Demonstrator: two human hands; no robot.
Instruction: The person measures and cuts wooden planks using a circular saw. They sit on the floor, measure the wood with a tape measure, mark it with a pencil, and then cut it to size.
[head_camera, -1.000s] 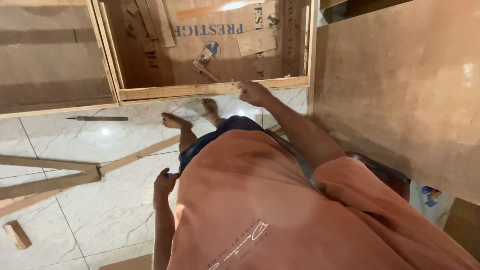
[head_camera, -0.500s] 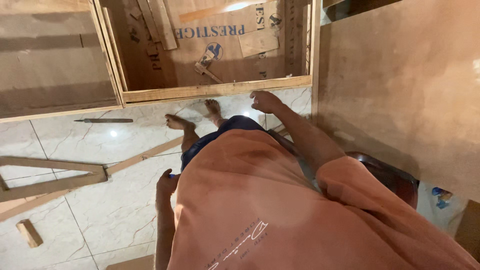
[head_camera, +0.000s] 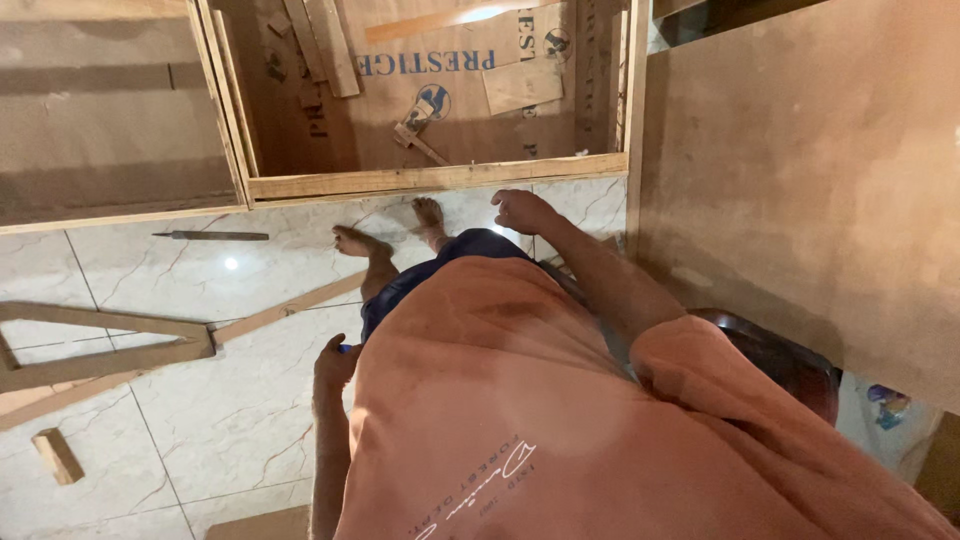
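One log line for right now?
left hand: curled by hip, grip unclear | right hand: stretched toward frame, grip unclear | feet: bare on tiles

Far: open plywood cabinet frame (head_camera: 430, 180), hammer (head_camera: 418, 135) lying inside.
Right: large upright plywood board (head_camera: 800, 180).
Left: long metal file (head_camera: 212, 236) on tiled floor (head_camera: 200, 420); near it, triangular wooden frame (head_camera: 110, 345).

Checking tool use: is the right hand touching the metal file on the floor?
Apart. Head view shows both feet between the right hand and the metal file.
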